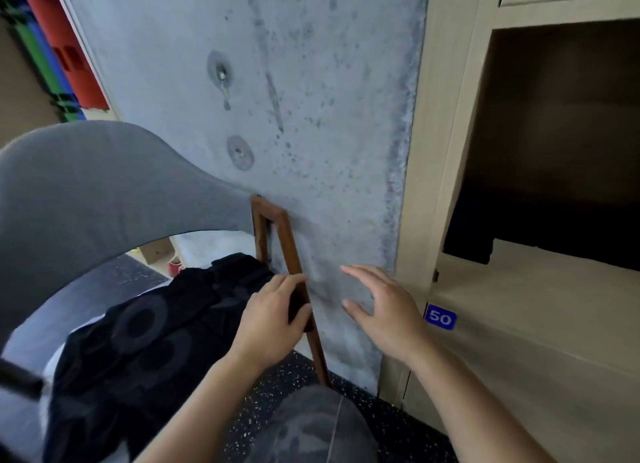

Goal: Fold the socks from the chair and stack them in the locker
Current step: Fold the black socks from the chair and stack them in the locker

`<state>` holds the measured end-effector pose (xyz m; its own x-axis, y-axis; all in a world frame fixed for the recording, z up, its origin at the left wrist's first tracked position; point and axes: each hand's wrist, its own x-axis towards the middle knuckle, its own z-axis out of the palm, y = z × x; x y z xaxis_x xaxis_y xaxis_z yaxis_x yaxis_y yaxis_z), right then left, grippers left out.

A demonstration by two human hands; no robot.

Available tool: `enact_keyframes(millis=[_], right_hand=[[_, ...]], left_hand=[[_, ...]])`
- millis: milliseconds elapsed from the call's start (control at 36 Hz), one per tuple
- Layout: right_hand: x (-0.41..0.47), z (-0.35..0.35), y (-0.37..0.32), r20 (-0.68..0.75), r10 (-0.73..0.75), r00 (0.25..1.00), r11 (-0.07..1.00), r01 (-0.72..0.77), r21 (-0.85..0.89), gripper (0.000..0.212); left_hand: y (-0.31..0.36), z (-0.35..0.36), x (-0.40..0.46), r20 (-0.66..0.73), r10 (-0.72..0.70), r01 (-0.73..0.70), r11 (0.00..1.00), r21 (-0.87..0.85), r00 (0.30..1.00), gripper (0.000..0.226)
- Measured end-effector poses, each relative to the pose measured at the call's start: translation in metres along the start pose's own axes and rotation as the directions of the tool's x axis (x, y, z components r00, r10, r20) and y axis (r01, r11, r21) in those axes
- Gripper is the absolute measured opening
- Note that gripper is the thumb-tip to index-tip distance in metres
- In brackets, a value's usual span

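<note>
Two hands at lower centre: left hand (273, 327) clamps a dark sock (298, 303) beside the chair (104, 185); right hand (384, 313) hovers, fingers spread. Remaining socks (145, 338) heaped lower left. Locker (540, 282) right (dark stack inside). Risk: one-handed grip, sock slips mid-fold.

Grey concrete wall (311, 116) w/ blue "50" tag (440, 317), speckled floor (270, 393).

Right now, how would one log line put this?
left hand: grips dark sock | right hand: open, empty | locker: open | chair: dark clothes
</note>
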<state>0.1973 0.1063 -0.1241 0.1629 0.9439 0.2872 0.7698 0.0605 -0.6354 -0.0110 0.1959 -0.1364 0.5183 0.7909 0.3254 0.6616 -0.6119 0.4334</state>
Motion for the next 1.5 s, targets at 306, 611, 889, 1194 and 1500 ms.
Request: enact_keyframes(millis=[306, 611, 889, 1194, 1500], right_hand=[[0.018, 0.023, -0.011, 0.035, -0.033, 0.999, 0.999, 0.032, 0.040, 0.054], [0.027, 0.029, -0.014, 0.057, -0.039, 0.998, 0.998, 0.036, 0.047, 0.054], [0.027, 0.023, -0.003, 0.041, -0.023, 0.999, 0.999, 0.022, 0.025, 0.051], [0.022, 0.020, -0.001, 0.050, -0.017, 0.999, 1.000, 0.017, 0.004, 0.051], [0.023, 0.016, 0.001, 0.032, -0.015, 0.999, 1.000, 0.015, 0.019, 0.050]], left_hand=[[-0.072, -0.025, 0.028, -0.043, -0.233, 0.236, 0.947, 0.219, 0.972, 0.051], [-0.116, -0.014, 0.062, 0.001, -0.577, 0.544, 0.772, 0.329, 0.817, 0.057], [-0.124, -0.005, 0.073, 0.056, -0.599, 0.516, 0.730, 0.448, 0.799, 0.058], [-0.125, -0.005, 0.073, 0.048, -0.535, 0.488, 0.801, 0.348, 0.844, 0.058], [-0.129, -0.005, 0.062, -0.134, -0.361, 0.362, 0.932, -0.017, 0.923, 0.065]])
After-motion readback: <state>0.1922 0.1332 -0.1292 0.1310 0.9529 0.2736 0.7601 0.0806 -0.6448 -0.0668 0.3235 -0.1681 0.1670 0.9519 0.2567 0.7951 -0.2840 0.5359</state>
